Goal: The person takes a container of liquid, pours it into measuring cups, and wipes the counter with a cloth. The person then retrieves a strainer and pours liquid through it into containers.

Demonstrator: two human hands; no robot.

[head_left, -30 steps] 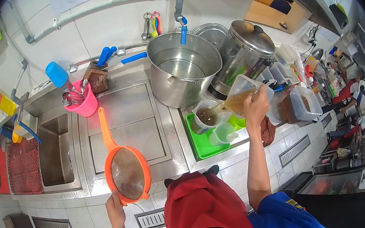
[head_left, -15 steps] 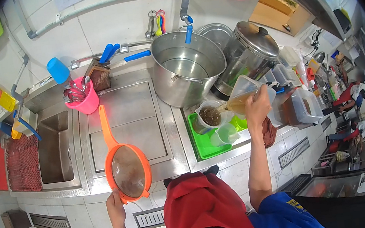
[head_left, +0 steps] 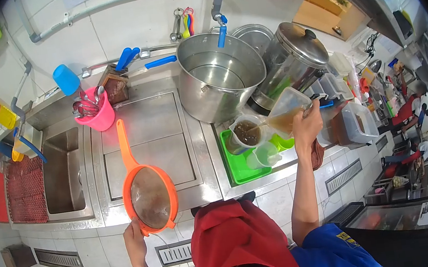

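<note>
My left hand (head_left: pixel 135 242) grips the lower rim of an orange strainer (head_left: pixel 173 201), whose handle points away over the steel counter. Its mesh looks wet and brownish. With my right hand (head_left: pixel 307 124) I hold a clear plastic pitcher (head_left: pixel 292 100), tilted to the left, with brown liquid inside. A thin stream runs from it into a clear measuring jug (head_left: pixel 235 142) with dark brown liquid. That jug stands upright on a green tray (head_left: pixel 236 172). Close beside it are a smaller clear cup (head_left: pixel 263 155) and a lime green cup (head_left: pixel 282 144).
Behind the tray stand a large steel pot (head_left: pixel 207 99) and a lidded steel dispenser (head_left: pixel 291 61). A pink holder (head_left: pixel 101 117) with spoons and a knife block (head_left: pixel 115 84) sit by the wall. The sink (head_left: pixel 62 175) is left. People work far right.
My right hand has shifted slightly right with the pitcher, and the poured stream looks thinner. Liquid in the measuring jug appears a little higher. My left hand and the strainer have barely moved.
</note>
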